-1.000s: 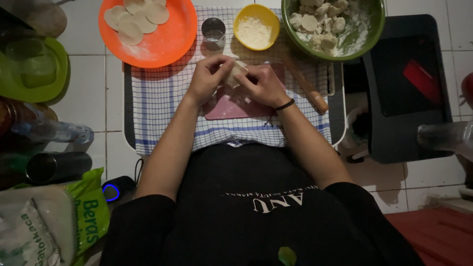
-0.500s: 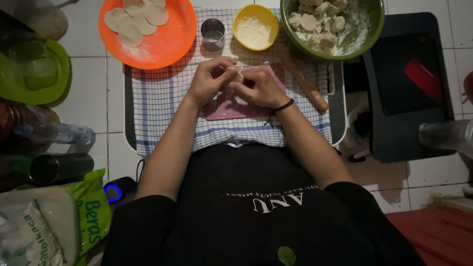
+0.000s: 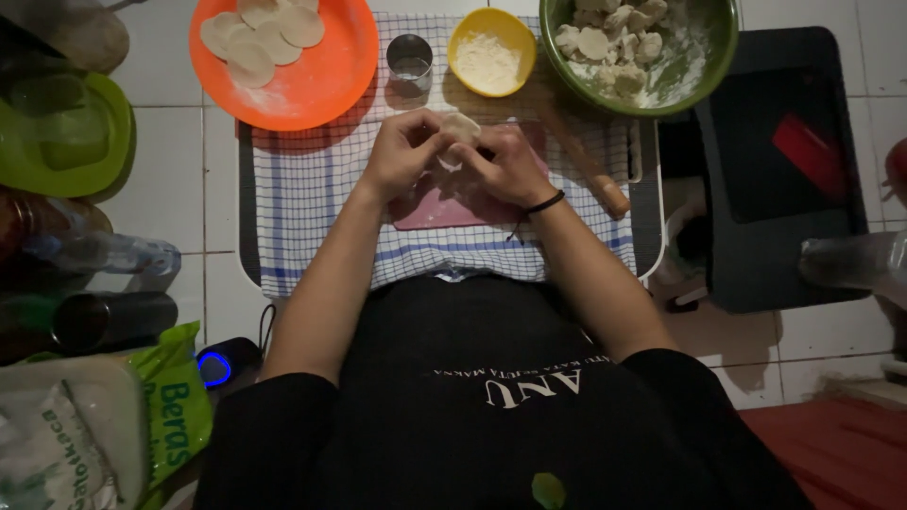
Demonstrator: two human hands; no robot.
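Pinching a dough round [image 3: 460, 127], left hand [image 3: 402, 151] and right hand [image 3: 505, 165] meet.

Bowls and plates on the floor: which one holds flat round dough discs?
The orange plate, top left of the checked cloth. The yellow bowl holds flour; the green bowl holds floured lumps.

Dough piece [image 3: 460, 132]: pale, small, roundish wrapper, partly folded; exact fold state unclear. Held up between fingers [image 3: 436, 142] of both hands, just above pink board [image 3: 444, 203]. Only upper edge and a lower bit visible; remainder hidden by fingers.
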